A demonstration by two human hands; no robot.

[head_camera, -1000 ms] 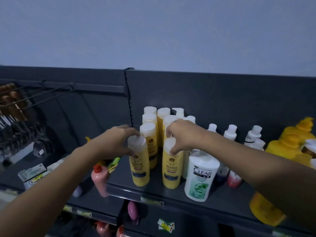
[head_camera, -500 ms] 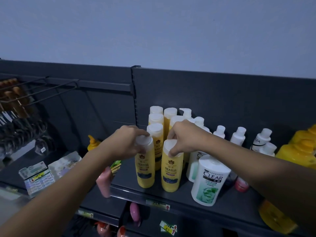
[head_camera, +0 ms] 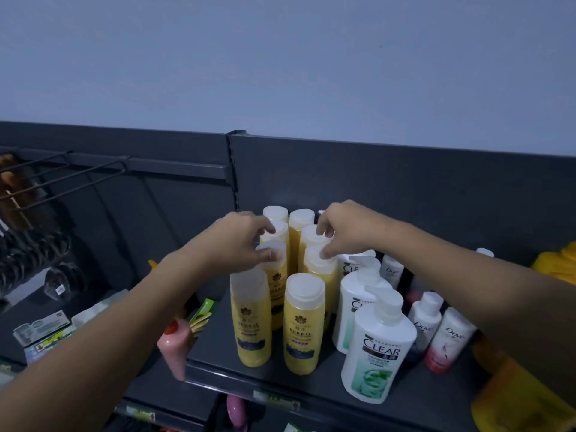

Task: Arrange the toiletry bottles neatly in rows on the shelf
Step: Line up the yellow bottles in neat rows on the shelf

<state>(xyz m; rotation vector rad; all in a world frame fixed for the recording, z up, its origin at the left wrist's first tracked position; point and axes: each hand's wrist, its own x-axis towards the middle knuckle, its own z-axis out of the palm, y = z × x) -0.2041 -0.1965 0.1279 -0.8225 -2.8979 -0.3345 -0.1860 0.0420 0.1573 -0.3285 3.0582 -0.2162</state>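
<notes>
Yellow Herbal bottles with white caps stand in two columns on the dark shelf (head_camera: 218, 347). The front pair, left (head_camera: 251, 322) and right (head_camera: 302, 325), stand free. My left hand (head_camera: 237, 241) pinches the cap of the second-row left bottle (head_camera: 276, 279). My right hand (head_camera: 346, 232) pinches the cap of the second-row right bottle (head_camera: 322, 272). Behind them stand more yellow bottles (head_camera: 300, 219), partly hidden by my fingers. Both hands are a little blurred.
White Clear pump bottles (head_camera: 377, 347) stand in a column right of the yellow ones, then small Dove bottles (head_camera: 448, 338). Large yellow jugs (head_camera: 514, 403) fill the far right. A pink bottle (head_camera: 174, 350) stands on the lower left shelf. Wire hooks (head_camera: 62, 176) hang at left.
Both hands let go of the front two yellow bottles and reached back to the caps of the pair behind. The view has come closer to the shelf.
</notes>
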